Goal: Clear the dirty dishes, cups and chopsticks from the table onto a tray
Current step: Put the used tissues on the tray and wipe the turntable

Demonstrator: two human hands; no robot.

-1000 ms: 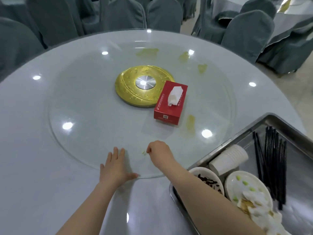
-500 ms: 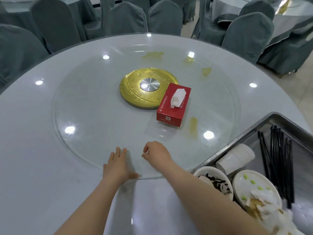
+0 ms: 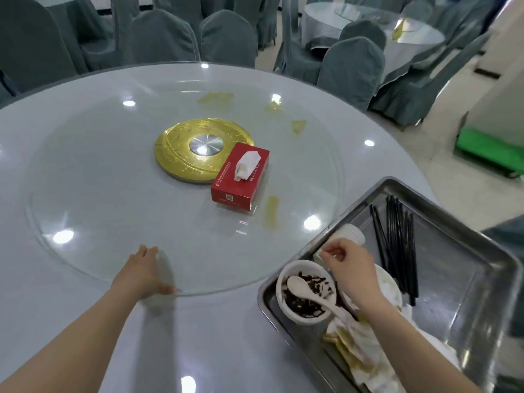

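1. Grey-covered chairs (image 3: 226, 38) are ranged around a large round white table (image 3: 56, 321), and a second round table (image 3: 354, 26) is seen behind them at the upper right.
2. Most of the near table is covered by a glass turntable (image 3: 113, 194), with a gold hub (image 3: 181, 154) at its centre.
3. A red tissue box (image 3: 241, 177) is set on the glass, overlapping the right edge of the hub, with a white tissue standing out of its top.
4. Yellowish smears (image 3: 270, 212) are seen on the glass beside the box and further back.
5. A metal tray (image 3: 467, 251) is placed at the near right edge of the table.
6. In the tray are found a white bowl (image 3: 283, 285) with dark residue and a white spoon (image 3: 300, 290), a stack of white paper cups (image 3: 353, 234) lying on its side, a bundle of black chopsticks (image 3: 397, 236), a soiled plate (image 3: 391, 287) and crumpled napkins (image 3: 354, 350).
7. The left hand (image 3: 141, 273) is laid flat on the near rim of the turntable, fingers straight and together, thumb spread to the side.
8. The right hand (image 3: 348, 265) is held over the tray, just beside the cups and above the bowl, with thumb and fingertips curled together as in a pinch; whether anything is held between them cannot be told.
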